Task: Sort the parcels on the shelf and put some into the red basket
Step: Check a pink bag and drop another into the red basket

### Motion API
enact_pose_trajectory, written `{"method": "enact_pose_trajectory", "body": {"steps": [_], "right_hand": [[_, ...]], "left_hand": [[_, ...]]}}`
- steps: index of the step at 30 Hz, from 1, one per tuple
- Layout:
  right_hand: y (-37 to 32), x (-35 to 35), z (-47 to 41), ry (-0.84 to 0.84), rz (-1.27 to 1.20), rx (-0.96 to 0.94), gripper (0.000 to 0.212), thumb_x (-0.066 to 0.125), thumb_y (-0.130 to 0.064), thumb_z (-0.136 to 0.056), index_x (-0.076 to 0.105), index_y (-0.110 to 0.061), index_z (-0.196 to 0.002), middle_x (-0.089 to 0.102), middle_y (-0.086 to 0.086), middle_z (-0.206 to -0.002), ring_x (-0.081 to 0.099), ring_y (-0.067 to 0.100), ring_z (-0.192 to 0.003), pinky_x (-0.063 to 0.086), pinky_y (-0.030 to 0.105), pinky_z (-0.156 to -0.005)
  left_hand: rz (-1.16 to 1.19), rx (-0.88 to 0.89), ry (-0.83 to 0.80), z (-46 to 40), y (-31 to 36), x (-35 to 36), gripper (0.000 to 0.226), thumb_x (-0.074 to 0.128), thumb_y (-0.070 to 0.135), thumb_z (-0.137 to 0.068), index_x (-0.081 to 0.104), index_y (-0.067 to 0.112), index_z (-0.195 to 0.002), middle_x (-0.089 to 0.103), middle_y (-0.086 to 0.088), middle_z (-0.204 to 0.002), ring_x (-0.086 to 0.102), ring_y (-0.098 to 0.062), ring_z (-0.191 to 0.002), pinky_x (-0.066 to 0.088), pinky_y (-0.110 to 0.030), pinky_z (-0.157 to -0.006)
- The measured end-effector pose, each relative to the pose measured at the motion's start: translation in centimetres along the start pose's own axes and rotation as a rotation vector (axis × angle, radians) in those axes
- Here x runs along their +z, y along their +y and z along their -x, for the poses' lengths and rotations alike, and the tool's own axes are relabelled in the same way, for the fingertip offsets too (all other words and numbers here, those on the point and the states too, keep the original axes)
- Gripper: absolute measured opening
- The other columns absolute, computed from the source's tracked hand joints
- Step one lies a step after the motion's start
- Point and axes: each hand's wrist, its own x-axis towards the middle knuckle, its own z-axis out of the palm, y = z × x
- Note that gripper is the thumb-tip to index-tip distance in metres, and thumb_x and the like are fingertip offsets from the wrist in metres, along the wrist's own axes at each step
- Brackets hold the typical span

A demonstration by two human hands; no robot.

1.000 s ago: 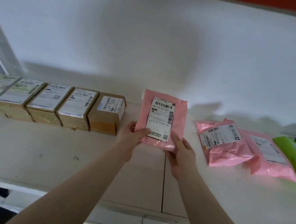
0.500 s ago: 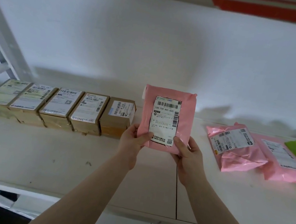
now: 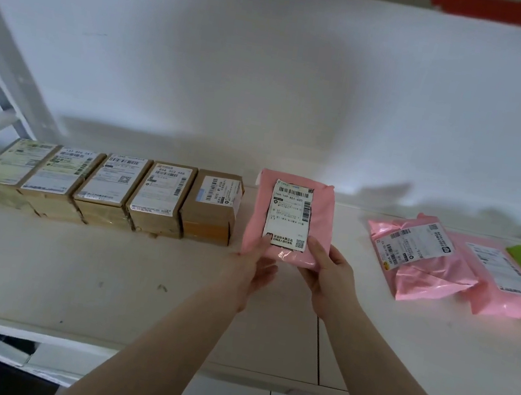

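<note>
Over the white shelf [image 3: 103,292], both forearms reach forward, wrists level. The left hand [image 3: 256,264] and right hand [image 3: 329,272] pinch the bottom edge of a pink mailer bag [image 3: 290,217], thumbs on its label, holding it upright just right of five cardboard boxes [image 3: 108,189].
</note>
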Motion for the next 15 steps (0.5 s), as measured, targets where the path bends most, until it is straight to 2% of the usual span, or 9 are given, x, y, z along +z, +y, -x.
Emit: {"method": "enact_pose_trajectory", "body": {"steps": [4, 6, 8, 11, 15], "right_hand": [[1.2, 0.1, -1.4, 0.036, 0.117, 0.074, 0.023, 0.073, -0.014, -0.087, 0.070, -0.003, -0.108, 0.075, 0.017, -0.106, 0.072, 0.031, -0.098, 0.058, 0.042, -0.088], [1.6, 0.5, -1.8, 0.046, 0.149, 0.087, 0.032, 0.074, -0.014, -0.086, 0.067, -0.001, -0.114, 0.075, 0.016, -0.105, 0.072, 0.030, -0.096, 0.060, 0.039, -0.080], [1.8, 0.9, -2.1, 0.065, 0.169, 0.068, 0.034, 0.074, -0.012, -0.086, 0.064, 0.000, -0.116, 0.074, 0.014, -0.100, 0.072, 0.027, -0.089, 0.060, 0.035, -0.074], [1.9, 1.3, -2.6, 0.085, 0.238, 0.023, 0.032, 0.074, -0.012, -0.086, 0.063, -0.003, -0.115, 0.073, 0.010, -0.092, 0.070, 0.023, -0.081, 0.061, 0.033, -0.068], [1.9, 1.7, -2.9, 0.078, 0.368, -0.017, 0.023, 0.074, -0.016, -0.086, 0.065, -0.006, -0.106, 0.072, 0.007, -0.088, 0.069, 0.019, -0.073, 0.057, 0.029, -0.054]], "left_hand": [[0.015, -0.106, -0.084, 0.3, 0.0, 0.2, 0.039, 0.058, 0.042, -0.093, 0.065, 0.005, -0.104, 0.072, -0.016, -0.087, 0.070, -0.020, -0.073, 0.059, -0.023, -0.056], [0.002, -0.122, -0.086, 0.2, 0.0, 0.2, 0.035, 0.057, 0.042, -0.093, 0.064, 0.009, -0.100, 0.072, -0.016, -0.085, 0.071, -0.019, -0.070, 0.060, -0.025, -0.059], [-0.001, -0.132, -0.072, -0.1, 0.1, 0.3, 0.038, 0.055, 0.043, -0.095, 0.063, 0.007, -0.103, 0.072, -0.016, -0.083, 0.071, -0.019, -0.068, 0.060, -0.025, -0.058], [0.008, -0.138, -0.040, -0.3, 0.4, 0.6, 0.041, 0.051, 0.040, -0.097, 0.062, 0.002, -0.111, 0.069, -0.015, -0.080, 0.067, -0.019, -0.070, 0.057, -0.024, -0.054], [0.029, -0.136, -0.006, -0.8, 0.5, 0.8, 0.041, 0.050, 0.034, -0.099, 0.061, -0.001, -0.116, 0.069, -0.012, -0.062, 0.067, -0.019, -0.062, 0.056, -0.023, -0.049]]}}
